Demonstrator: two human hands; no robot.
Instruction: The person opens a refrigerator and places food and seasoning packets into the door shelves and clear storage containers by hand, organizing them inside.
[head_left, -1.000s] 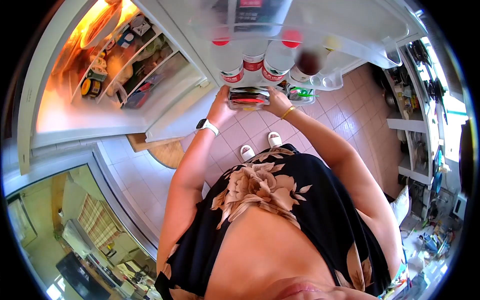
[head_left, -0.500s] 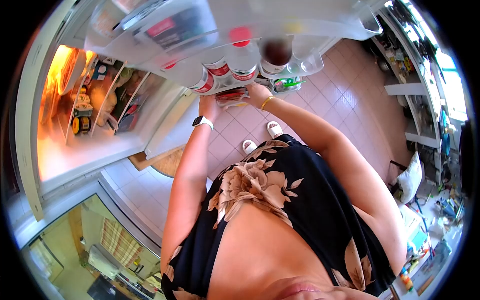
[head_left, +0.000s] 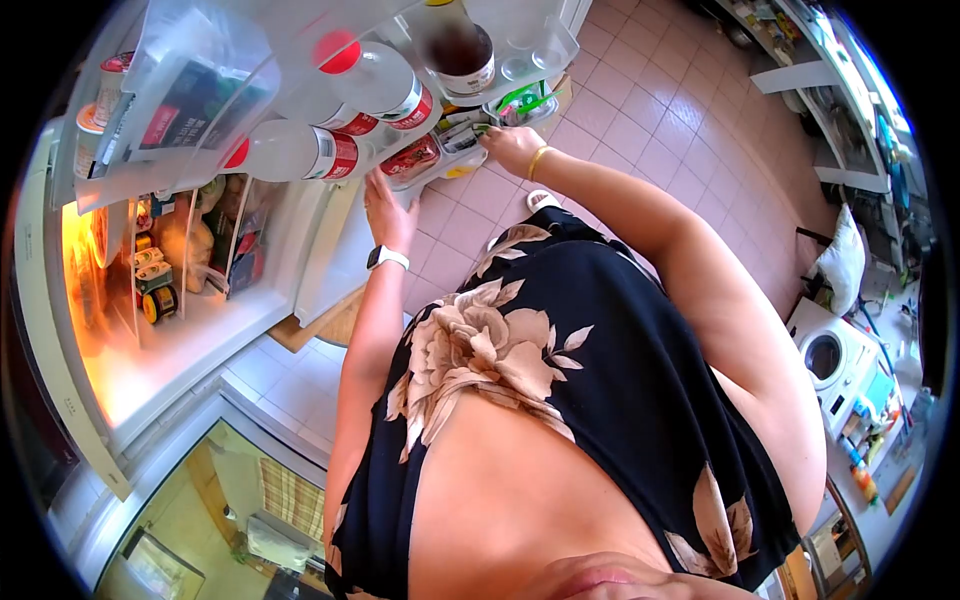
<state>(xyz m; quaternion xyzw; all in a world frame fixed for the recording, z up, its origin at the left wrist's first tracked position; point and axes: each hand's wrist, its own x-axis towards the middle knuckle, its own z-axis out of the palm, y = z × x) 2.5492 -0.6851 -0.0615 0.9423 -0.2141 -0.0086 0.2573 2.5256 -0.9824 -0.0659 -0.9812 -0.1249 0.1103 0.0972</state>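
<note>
Spread apart, the left hand (head_left: 391, 212) is open at the lower left end of a clear container (head_left: 411, 160) at eleven o'clock, contact unclear; the right hand (head_left: 513, 151) meets packets (head_left: 464, 132) near twelve, its fingertips partly lost, so its grip cannot be told. Red-capped bottles (head_left: 383, 88) and a translucent door bin (head_left: 215, 150) crowd above the container. A dark jar (head_left: 462, 58) blurs at twelve; refrigerator shelves (head_left: 187, 262) lie at nine, partly hidden, a washing machine (head_left: 828, 358) near four.
</note>
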